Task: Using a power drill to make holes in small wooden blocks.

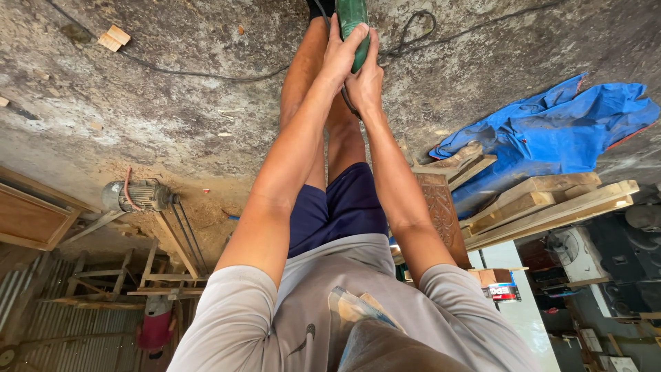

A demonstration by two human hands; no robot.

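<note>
Both hands wrapped around a green power tool [353,27] at the top edge of the view.

Left hand [339,56] and right hand [365,84] closed tight on its body, arms stretched out over bare legs. Black cord [206,74] across the dusty concrete floor [172,117]; blue tarp [551,131] over stacked planks [544,207] nearby; electric motor [138,195] well apart.

Daylight is falling across a rough, dusty concrete floor [172,117] in a workshop, where a blue tarpaulin [551,131] is lying beside stacked timber planks [551,207], an electric motor [134,196] and corrugated metal walling [27,303].
</note>
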